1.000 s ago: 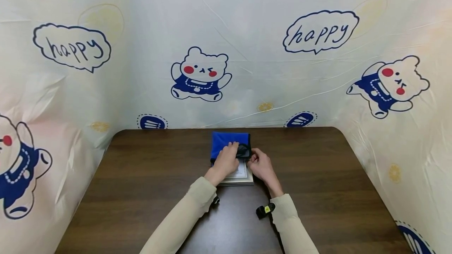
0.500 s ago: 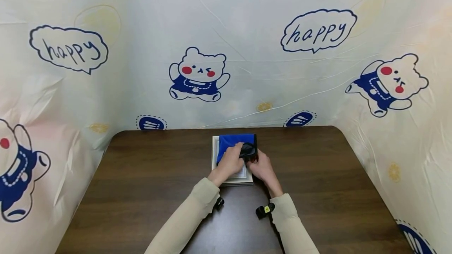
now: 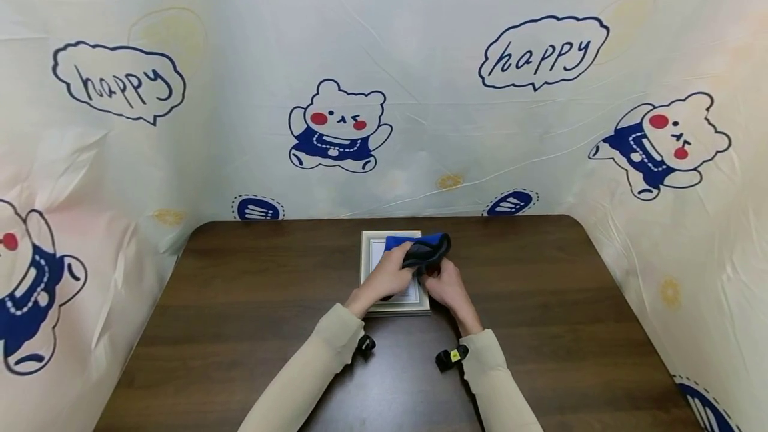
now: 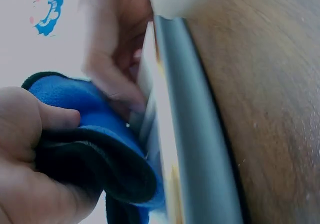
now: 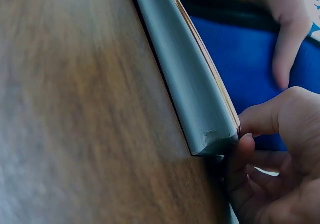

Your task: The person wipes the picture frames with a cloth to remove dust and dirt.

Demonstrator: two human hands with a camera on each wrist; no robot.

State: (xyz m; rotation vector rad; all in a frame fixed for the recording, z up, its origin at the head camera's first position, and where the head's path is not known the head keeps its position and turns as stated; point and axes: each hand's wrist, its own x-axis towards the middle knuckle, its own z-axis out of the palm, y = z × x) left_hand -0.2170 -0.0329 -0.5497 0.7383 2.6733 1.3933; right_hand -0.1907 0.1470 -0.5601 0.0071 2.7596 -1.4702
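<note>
A picture frame (image 3: 365,272) with a pale border lies flat on the brown table, its grey side edge (image 4: 192,114) close up in the left wrist view. My left hand (image 3: 389,277) grips a blue cloth with black trim (image 3: 399,241), bunched over the frame's upper right part and overhanging its right side. In the left wrist view the cloth folds between thumb and fingers. My right hand (image 3: 445,284) pinches the frame's right edge; in the right wrist view its thumb and finger (image 5: 262,119) meet near a corner. The cloth and left hand hide part of the glazed middle.
The dark wood table (image 3: 252,299) extends on both sides of the frame. Behind it hangs a pale curtain (image 3: 420,85) printed with bears. Wrist cameras (image 3: 451,357) sit on the cuffs, and a dark cable runs along the right forearm.
The cloth has slid from the frame's upper left to its right side and bunched up, uncovering the top left corner. The right hand has stayed at the right edge.
</note>
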